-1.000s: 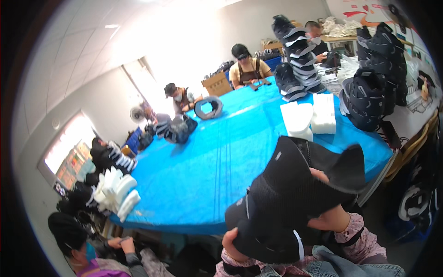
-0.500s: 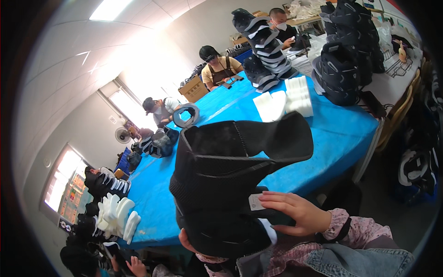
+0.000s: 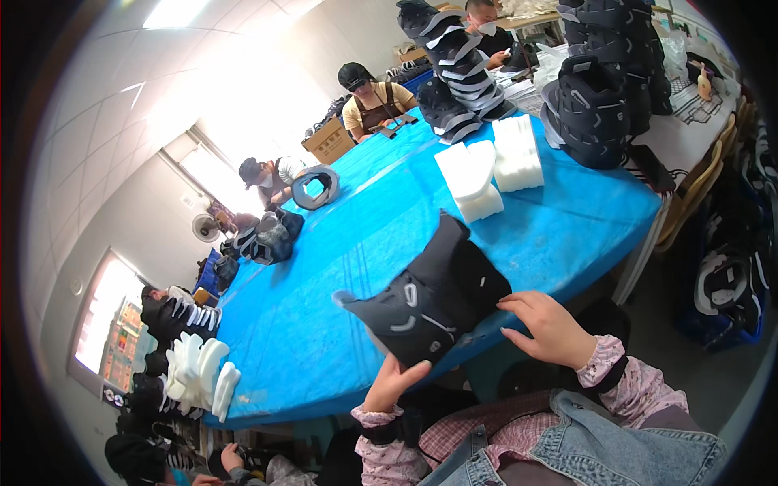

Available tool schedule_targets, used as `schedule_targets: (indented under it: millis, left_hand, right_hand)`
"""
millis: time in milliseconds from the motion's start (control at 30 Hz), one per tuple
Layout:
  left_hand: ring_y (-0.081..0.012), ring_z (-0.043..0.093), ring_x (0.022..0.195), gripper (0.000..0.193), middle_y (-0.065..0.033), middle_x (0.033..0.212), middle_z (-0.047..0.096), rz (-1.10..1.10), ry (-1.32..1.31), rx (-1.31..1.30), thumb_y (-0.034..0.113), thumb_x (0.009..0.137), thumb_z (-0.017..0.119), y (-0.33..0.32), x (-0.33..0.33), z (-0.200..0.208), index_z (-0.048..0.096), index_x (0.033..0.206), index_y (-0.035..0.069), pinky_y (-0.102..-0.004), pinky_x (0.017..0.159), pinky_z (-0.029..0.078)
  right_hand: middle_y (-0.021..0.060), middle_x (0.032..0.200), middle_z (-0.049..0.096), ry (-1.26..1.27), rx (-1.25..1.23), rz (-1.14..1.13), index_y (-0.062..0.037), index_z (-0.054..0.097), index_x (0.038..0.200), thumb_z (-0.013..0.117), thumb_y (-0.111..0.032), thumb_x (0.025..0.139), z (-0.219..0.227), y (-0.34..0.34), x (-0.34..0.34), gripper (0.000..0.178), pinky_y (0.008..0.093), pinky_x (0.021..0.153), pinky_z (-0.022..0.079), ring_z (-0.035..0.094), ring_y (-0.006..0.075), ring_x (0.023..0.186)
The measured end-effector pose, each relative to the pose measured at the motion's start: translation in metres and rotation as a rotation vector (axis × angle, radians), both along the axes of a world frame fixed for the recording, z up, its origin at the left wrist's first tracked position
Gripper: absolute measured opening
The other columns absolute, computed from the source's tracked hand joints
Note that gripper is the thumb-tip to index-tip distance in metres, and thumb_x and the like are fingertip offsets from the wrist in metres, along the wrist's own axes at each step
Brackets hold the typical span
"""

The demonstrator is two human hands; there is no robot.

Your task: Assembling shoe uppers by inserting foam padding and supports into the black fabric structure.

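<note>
A black padded boot upper point(image 3: 429, 296) with grey trim and small loops tilts above the near edge of the blue-covered table point(image 3: 324, 324). My left hand point(image 3: 393, 383) grips its lower edge, with the thumb on the near face and the other fingers hidden behind. Beside the upper's right end is my right hand point(image 3: 555, 328). Its fingers are stretched out with the tips at the black edge, and the thumb stands apart. White foam pads point(image 3: 470, 178) lie in piles just beyond the upper.
Stacked black uppers point(image 3: 458, 65) stand at the far side, and more point(image 3: 587, 113) at the right. White pads point(image 3: 194, 368) pile up at the left edge. A grey ring-shaped piece point(image 3: 316, 188) rests farther back. Several people sit around the table. A blue bin point(image 3: 721, 324) is at right.
The boot upper has been turned over and lowered toward the table; its outer face with grey loops now shows. My left hand has come into clearer view, and my right hand has moved slightly up and right.
</note>
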State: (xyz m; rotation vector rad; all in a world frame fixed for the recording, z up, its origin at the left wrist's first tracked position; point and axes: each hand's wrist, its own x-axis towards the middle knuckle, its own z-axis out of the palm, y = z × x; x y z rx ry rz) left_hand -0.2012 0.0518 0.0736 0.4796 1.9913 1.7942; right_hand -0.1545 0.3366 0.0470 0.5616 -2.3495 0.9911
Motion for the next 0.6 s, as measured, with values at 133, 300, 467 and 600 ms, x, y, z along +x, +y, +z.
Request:
schedule_targets:
  millis: [133, 300, 467, 600]
  left_hand:
    - [-0.0230, 0.035, 0.127, 0.059, -0.0126, 0.138, 0.037, 0.056, -0.138, 0.208, 0.034, 0.093, 0.044, 0.005, -0.001, -0.021, 0.028, 0.136, -0.002, -0.0362, 0.106, 0.026]
    - [-0.0235, 0.037, 0.126, 0.056, -0.0112, 0.137, 0.039, 0.172, -0.247, 0.493, 0.041, 0.094, 0.039, 0.015, -0.006, -0.020, 0.033, 0.135, 0.002, -0.0384, 0.106, 0.028]
    - [-0.0242, 0.044, 0.120, 0.055, -0.0107, 0.133, 0.043, 0.103, -0.386, 0.866, 0.045, 0.094, 0.036, 0.019, -0.021, -0.025, 0.037, 0.132, 0.006, -0.0389, 0.103, 0.033]
    - [-0.0250, 0.046, 0.118, 0.047, -0.0118, 0.130, 0.047, 0.314, -0.004, 0.595, 0.033, 0.096, 0.038, 0.028, -0.032, -0.042, 0.036, 0.132, 0.005, -0.0392, 0.099, 0.038]
  right_hand:
    - [0.0139, 0.107, 0.055, -0.020, -0.003, -0.037, -0.0019, 0.055, 0.104, 0.065, -0.013, 0.077, 0.001, 0.010, 0.000, 0.031, 0.0374, 0.086, 0.044, 0.054, 0.0307, 0.099]
    - [0.0133, 0.106, 0.055, -0.018, -0.006, -0.062, -0.0022, 0.056, 0.103, 0.065, -0.013, 0.077, -0.001, 0.011, -0.007, 0.030, 0.0371, 0.084, 0.044, 0.054, 0.0303, 0.098]
    - [0.0139, 0.104, 0.057, 0.034, 0.010, -0.163, -0.0011, 0.056, 0.100, 0.063, -0.015, 0.078, -0.013, 0.028, -0.023, 0.027, 0.0389, 0.085, 0.042, 0.054, 0.0311, 0.097]
    - [0.0137, 0.107, 0.057, 0.109, 0.070, -0.324, -0.0015, 0.057, 0.100, 0.060, -0.017, 0.080, -0.047, 0.067, -0.061, 0.025, 0.0400, 0.088, 0.040, 0.053, 0.0307, 0.100]
